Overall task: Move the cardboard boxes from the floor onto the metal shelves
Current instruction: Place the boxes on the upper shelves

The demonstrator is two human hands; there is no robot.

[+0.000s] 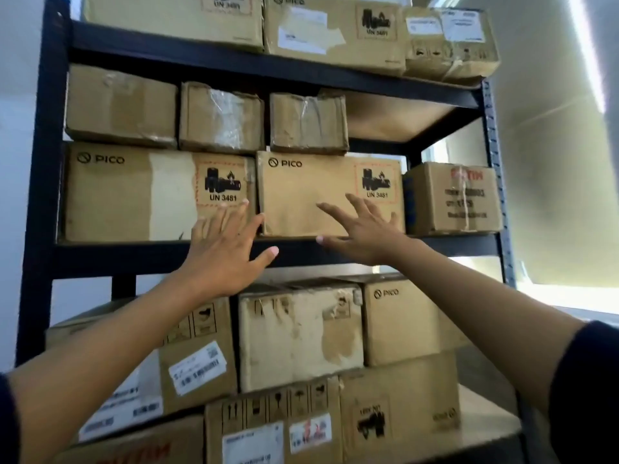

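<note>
Both hands flat and empty, left hand (222,249) and right hand (363,231) against PICO box (311,195), looks stiff, bulky, probably heavy; push low front, lift from bottom edges.

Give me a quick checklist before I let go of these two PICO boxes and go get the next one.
1. Left hand open, holding nothing: ok.
2. Right hand open, fingers spread over the right PICO box: ok.
3. Left PICO box sits level on the shelf: ok.
4. Three small boxes stacked on top sit level: ok.
5. Free space beside them, upper right: ok.
6. Boxes pushed fully back: cannot tell.
</note>
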